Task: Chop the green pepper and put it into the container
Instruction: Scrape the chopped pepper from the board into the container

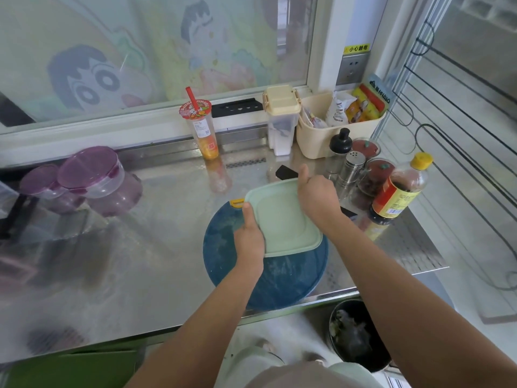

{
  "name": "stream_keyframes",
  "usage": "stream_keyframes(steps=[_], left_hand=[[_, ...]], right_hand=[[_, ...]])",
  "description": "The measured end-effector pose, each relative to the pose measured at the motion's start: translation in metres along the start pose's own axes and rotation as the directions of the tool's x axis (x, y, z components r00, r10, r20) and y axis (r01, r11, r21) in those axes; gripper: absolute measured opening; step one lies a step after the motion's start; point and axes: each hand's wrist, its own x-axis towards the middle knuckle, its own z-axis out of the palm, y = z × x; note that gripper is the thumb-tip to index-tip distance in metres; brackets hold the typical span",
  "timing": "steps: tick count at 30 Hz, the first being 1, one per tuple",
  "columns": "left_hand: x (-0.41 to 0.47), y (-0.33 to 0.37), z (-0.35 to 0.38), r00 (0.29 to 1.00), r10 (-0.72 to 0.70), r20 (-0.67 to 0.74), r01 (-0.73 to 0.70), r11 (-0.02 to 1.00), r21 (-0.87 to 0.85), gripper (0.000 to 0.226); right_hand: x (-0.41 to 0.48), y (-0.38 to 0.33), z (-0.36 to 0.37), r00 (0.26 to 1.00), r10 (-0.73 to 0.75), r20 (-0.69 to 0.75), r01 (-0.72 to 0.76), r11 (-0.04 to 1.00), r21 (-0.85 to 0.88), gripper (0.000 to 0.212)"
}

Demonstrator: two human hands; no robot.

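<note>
The left hand [249,239] curls round the left edge of the pale green lidded container [282,219]. The right hand [317,197] grips its far right edge, thumb raised. The container sits over the round blue cutting board [279,281].

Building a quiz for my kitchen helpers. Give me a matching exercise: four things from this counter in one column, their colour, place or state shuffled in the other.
Things:
1. container
2. cutting board
3. sauce bottle
4. drink cup

Descriptions:
a. yellow cap
b. red straw
c. gripped by left hand and right hand
d. round, blue, beneath the container

Pairs: 1-c, 2-d, 3-a, 4-b
</note>
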Motion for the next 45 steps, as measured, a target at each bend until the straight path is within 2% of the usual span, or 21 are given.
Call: stream_keyframes(steps=[6,9,11,13,16,18,20,22,27,29,31,33,36,39,42,45], left_hand=[[0.018,0.013,-0.002,1.000,-0.001,0.013,0.000,0.999,0.040,0.053],[0.034,0.015,-0.007,0.999,-0.032,0.010,0.031,0.998,0.053,0.061],[0.041,0.020,-0.011,0.999,-0.047,0.001,0.047,0.998,0.041,0.058],[0.048,0.025,-0.014,1.000,-0.023,0.003,0.022,0.997,0.078,0.055],[0.057,0.033,-0.019,0.998,0.056,0.016,-0.058,0.984,0.168,0.062],[0.064,0.037,-0.023,0.996,0.041,0.083,-0.056,0.981,0.186,0.064],[0.069,0.045,-0.028,0.979,-0.028,0.204,-0.002,0.989,0.147,0.063],[0.073,0.055,-0.029,0.963,-0.063,0.261,0.040,0.995,0.093,0.066],[0.084,0.058,-0.020,0.971,-0.075,0.226,0.070,0.997,0.029,0.064],[0.086,0.056,-0.017,0.956,-0.120,0.269,0.124,0.992,0.001,0.067],[0.088,0.057,-0.016,0.935,-0.152,0.320,0.158,0.987,0.007,0.056],[0.092,0.058,-0.017,0.888,-0.217,0.405,0.228,0.973,0.022,0.051],[0.094,0.055,-0.025,0.785,-0.300,0.541,0.298,0.950,0.095,0.058],[0.088,0.043,-0.027,0.745,-0.335,0.577,0.344,0.934,0.098,0.050],[0.086,0.035,-0.021,0.783,-0.306,0.542,0.397,0.916,-0.057,0.029],[0.099,0.039,-0.014,0.856,-0.282,0.434,0.348,0.934,-0.079,0.021]], right_hand=[[0.018,-0.009,0.007,1.000,0.022,0.003,-0.022,1.000,0.016,0.050],[0.030,-0.015,0.017,0.999,0.024,0.031,-0.024,1.000,0.019,0.052],[0.036,-0.017,0.025,0.999,0.029,0.045,-0.032,0.998,0.059,0.056],[0.043,-0.018,0.032,0.995,0.052,0.090,-0.062,0.992,0.107,0.060],[0.052,-0.020,0.036,0.970,0.103,0.218,-0.144,0.973,0.180,0.065],[0.058,-0.021,0.034,0.960,0.092,0.265,-0.152,0.965,0.216,0.067],[0.062,-0.021,0.033,0.957,0.075,0.280,-0.141,0.965,0.223,0.072],[0.063,-0.022,0.036,0.951,0.045,0.305,-0.110,0.973,0.202,0.077],[0.061,-0.023,0.043,0.947,0.051,0.319,-0.123,0.970,0.211,0.071],[0.061,-0.019,0.042,0.949,0.068,0.309,-0.138,0.968,0.210,0.067],[0.060,-0.016,0.042,0.953,0.099,0.286,-0.166,0.962,0.218,0.064],[0.061,-0.012,0.042,0.958,0.144,0.248,-0.207,0.946,0.249,0.063],[0.068,-0.004,0.034,0.958,0.226,0.177,-0.272,0.911,0.309,0.060],[0.076,0.005,0.029,0.954,0.258,0.149,-0.295,0.889,0.349,0.060],[0.082,0.007,0.030,0.949,0.266,0.166,-0.309,0.883,0.353,0.065],[0.082,0.009,0.031,0.960,0.230,0.161,-0.273,0.901,0.338,0.065]])
